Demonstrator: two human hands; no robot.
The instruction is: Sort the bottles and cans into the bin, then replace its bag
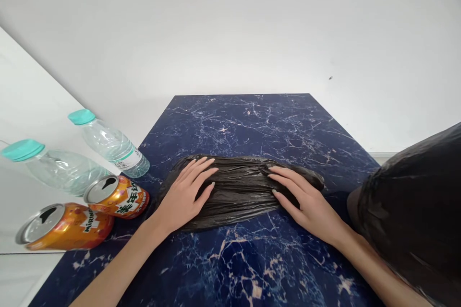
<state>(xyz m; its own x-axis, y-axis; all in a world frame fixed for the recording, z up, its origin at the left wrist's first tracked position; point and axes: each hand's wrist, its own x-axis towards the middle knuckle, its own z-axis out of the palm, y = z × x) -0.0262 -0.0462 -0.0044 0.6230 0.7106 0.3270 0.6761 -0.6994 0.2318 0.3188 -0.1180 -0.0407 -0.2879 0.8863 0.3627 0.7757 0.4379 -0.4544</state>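
Observation:
A crumpled black plastic bag (241, 184) lies stretched sideways across the blue marbled table. On its left part rests my left hand (190, 189), palm down with the fingers spread. My right hand (300, 196) lies on the bag's right part, its fingers stretched out and pointing left. Neither hand has its fingers wrapped round the plastic. Two orange drink cans, a nearer one (77, 225) and a farther one (124, 196), stand left of my left hand with their tops opened.
Behind the cans stand two clear bottles with turquoise caps, one labelled (126, 157) and one (68, 170) nearer the left edge. A large black plastic-covered shape (418, 201) rises at the right. The table (245, 124) reaches toward a white wall (245, 33).

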